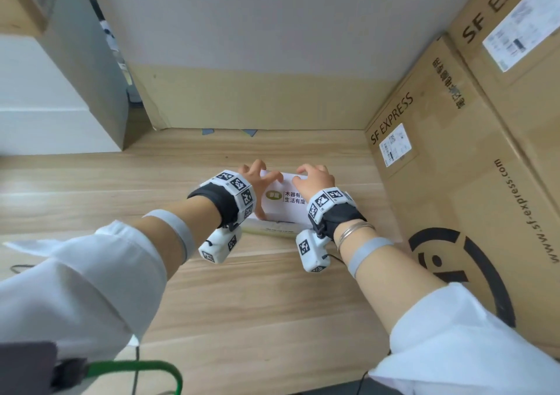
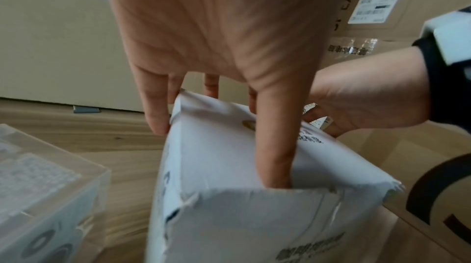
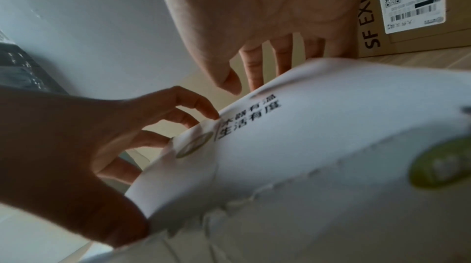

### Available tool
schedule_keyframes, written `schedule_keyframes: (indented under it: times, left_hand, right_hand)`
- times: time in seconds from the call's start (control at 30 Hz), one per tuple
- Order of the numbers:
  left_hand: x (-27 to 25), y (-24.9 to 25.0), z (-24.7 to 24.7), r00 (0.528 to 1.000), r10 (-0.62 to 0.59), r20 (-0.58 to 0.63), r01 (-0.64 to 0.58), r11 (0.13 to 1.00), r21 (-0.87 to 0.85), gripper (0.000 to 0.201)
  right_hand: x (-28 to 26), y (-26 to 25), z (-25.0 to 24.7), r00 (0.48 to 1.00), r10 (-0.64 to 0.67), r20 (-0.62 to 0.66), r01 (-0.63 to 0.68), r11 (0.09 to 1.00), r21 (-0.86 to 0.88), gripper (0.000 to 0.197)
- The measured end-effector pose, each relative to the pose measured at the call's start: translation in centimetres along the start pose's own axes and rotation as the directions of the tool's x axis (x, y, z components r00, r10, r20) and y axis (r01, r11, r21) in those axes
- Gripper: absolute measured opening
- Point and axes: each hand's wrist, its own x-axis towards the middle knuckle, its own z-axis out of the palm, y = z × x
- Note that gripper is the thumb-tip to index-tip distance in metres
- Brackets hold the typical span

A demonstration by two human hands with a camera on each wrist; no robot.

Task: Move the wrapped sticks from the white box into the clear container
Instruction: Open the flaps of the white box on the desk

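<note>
A white box [image 1: 283, 202] with black print and a green round logo lies on the wooden surface [image 1: 242, 303], and both hands hold it. My left hand [image 1: 263, 179] grips its left end, fingers curled over the far edge and thumb [image 2: 272, 156] pressing on top by a torn perforated flap [image 2: 254, 213]. My right hand [image 1: 315, 178] grips the right end, fingers [image 3: 254, 66] hooked over the far edge. The clear container [image 2: 51, 176] stands just left of the box in the left wrist view. No wrapped sticks show; the box's inside is hidden.
Large brown SF Express cartons [image 1: 454, 182] are stacked close on the right. A cardboard sheet [image 1: 257, 104] leans on the wall behind. A white cabinet [image 1: 45, 107] stands at the left. A green-handled object [image 1: 136, 367] lies at the near left.
</note>
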Motion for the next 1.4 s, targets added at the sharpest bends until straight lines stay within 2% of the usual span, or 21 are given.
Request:
schedule_keyframes:
  times: [0.17, 0.3, 0.4, 0.5, 0.6, 0.67, 0.73, 0.8, 0.87, 0.9, 0.97, 1.03, 1.07, 1.17, 1.27, 1.4]
  left_hand:
    - [-0.2, 0.4, 0.7, 1.0, -0.012, -0.013, 0.014, 0.993, 0.12, 0.1]
    - [-0.4, 0.3, 0.0, 1.0, 0.011, -0.017, -0.01, 0.995, 0.095, 0.096]
    - [-0.5, 0.0, -1.2, 0.999, 0.041, 0.011, -0.041, 0.999, 0.0, 0.088]
    - [-0.9, -0.1, -2.4, 0.996, 0.064, -0.056, -0.069, 0.992, -0.102, 0.07]
    - [-0.9, -0.7, -3.4, 0.994, 0.096, -0.046, -0.102, 0.983, -0.156, 0.062]
    - [-1.0, -1.3, -4.1, 0.993, 0.107, -0.043, -0.114, 0.96, -0.257, 0.056]
    - [-1.0, -1.6, -4.7, 0.995, 0.064, -0.077, -0.088, 0.928, -0.362, 0.061]
    - [-1.0, -1.8, -5.0, 0.991, -0.025, -0.131, -0.039, 0.885, -0.464, 0.056]
    - [-0.8, -2.1, -4.9, 0.97, -0.137, -0.202, -0.009, 0.807, -0.591, 0.052]
    - [-0.6, -2.2, -4.7, 0.951, -0.191, -0.243, -0.012, 0.762, -0.647, 0.055]
    - [-0.2, -2.3, -4.3, 0.888, -0.299, -0.348, -0.045, 0.697, -0.715, 0.06]
    - [0.1, -2.3, -3.6, 0.822, -0.359, -0.442, -0.077, 0.699, -0.711, 0.059]
    - [0.3, -2.3, -3.1, 0.816, -0.355, -0.457, -0.078, 0.715, -0.695, 0.06]
    - [1.0, -2.0, -1.3, 0.868, -0.302, -0.395, -0.013, 0.78, -0.625, 0.063]
    - [1.3, -1.5, 0.2, 0.908, -0.278, -0.312, 0.053, 0.817, -0.574, 0.067]
    - [1.4, -0.7, 1.4, 0.938, -0.215, -0.272, 0.069, 0.885, -0.46, 0.054]
  right_hand:
    - [-0.3, 0.4, 0.6, 0.999, 0.036, -0.021, -0.035, 0.996, 0.081, 0.035]
    - [-0.6, 0.8, 0.3, 0.999, 0.043, -0.026, -0.04, 0.993, 0.11, 0.041]
    - [-0.8, 1.3, -0.9, 0.994, 0.106, -0.027, -0.103, 0.989, 0.103, 0.045]
    - [-0.8, 2.1, -2.2, 0.99, 0.139, -0.018, -0.135, 0.979, 0.154, 0.047]
    - [-0.6, 2.8, -3.7, 0.987, 0.151, -0.047, -0.134, 0.954, 0.267, 0.058]
    - [-0.5, 2.9, -4.1, 0.974, 0.202, -0.105, -0.153, 0.923, 0.353, 0.066]
    - [-0.6, 3.1, -4.3, 0.948, 0.235, -0.213, -0.153, 0.926, 0.344, 0.072]
    - [-0.8, 3.4, -3.8, 0.947, 0.223, -0.233, -0.147, 0.942, 0.301, 0.062]
    - [-1.2, 3.4, -2.9, 0.966, 0.205, -0.157, -0.163, 0.956, 0.245, 0.038]
    - [-1.4, 3.3, -2.4, 0.974, 0.202, -0.103, -0.176, 0.959, 0.222, 0.032]
    - [-1.7, 2.8, -1.4, 0.981, 0.19, -0.046, -0.177, 0.962, 0.207, 0.039]
    - [-1.7, 2.3, -0.5, 0.982, 0.179, -0.057, -0.163, 0.962, 0.219, 0.046]
    - [-1.6, 2.2, -0.2, 0.981, 0.186, -0.061, -0.166, 0.957, 0.238, 0.05]
    - [-1.0, 1.9, 0.4, 0.977, 0.207, -0.05, -0.184, 0.938, 0.293, 0.071]
    - [-0.7, 1.8, 0.8, 0.978, 0.208, -0.026, -0.194, 0.943, 0.269, 0.094]
    - [-0.6, 2.0, 1.5, 0.986, 0.166, -0.026, -0.157, 0.965, 0.212, 0.112]
